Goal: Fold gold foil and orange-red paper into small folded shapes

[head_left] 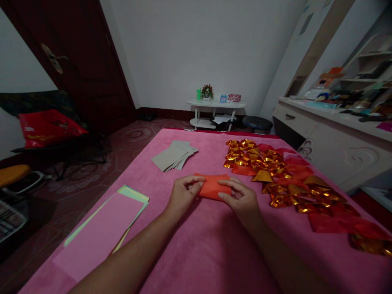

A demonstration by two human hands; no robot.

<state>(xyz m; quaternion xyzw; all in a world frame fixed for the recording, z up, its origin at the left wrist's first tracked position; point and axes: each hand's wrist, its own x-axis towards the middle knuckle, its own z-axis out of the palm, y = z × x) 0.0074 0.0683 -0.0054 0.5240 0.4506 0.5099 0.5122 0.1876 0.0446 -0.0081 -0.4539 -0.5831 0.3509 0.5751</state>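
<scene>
Between my two hands is a folded piece of orange paper [212, 188], held just over the pink tablecloth. My left hand [186, 191] pinches its left edge between thumb and fingers. At the right edge, my right hand [241, 198] grips the paper, thumb below and fingers above. Right of my hands spread many folded gold foil pieces [263, 176], mixed with red and orange paper ones [330, 222]. Beyond my left hand lies a fanned stack of grey paper sheets [174, 155]. Nearer, on the left, rests a stack of coloured paper [104, 228] with a pink sheet on top.
A pink cloth [196, 249] covers the table. Behind it stand a small white table [216, 103] and a dark round stool [257, 122]. On the left is a chair with a red bag [50, 127]; on the right, a cluttered white cabinet [333, 134].
</scene>
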